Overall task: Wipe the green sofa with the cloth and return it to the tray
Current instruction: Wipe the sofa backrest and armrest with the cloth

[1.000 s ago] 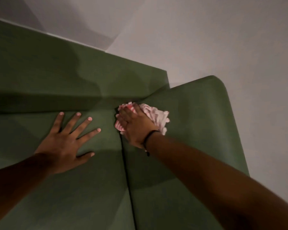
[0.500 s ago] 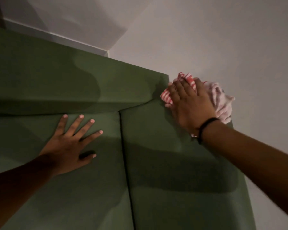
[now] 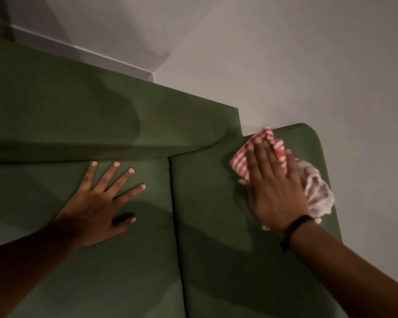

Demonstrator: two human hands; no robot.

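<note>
On the left, the left hand lies flat on the seat cushion of the green sofa, its fingers spread wide and holding nothing; I think it is there to support the body while the person leans forward. A dark seam between two cushions runs just beside this hand, towards the right. Further right, the right hand presses the cloth, red and white striped, down on the cushion near the back right corner of the sofa, close to the pale wall. Its fingers are stretched out almost straight on top of the cloth, not closed around it, probably so that the palm can push it over the fabric. The cloth is bunched and sticks out in front of the fingertips and at the right side. A black band sits on this wrist. The tray is not in view, so returning the cloth is not yet done.
</note>
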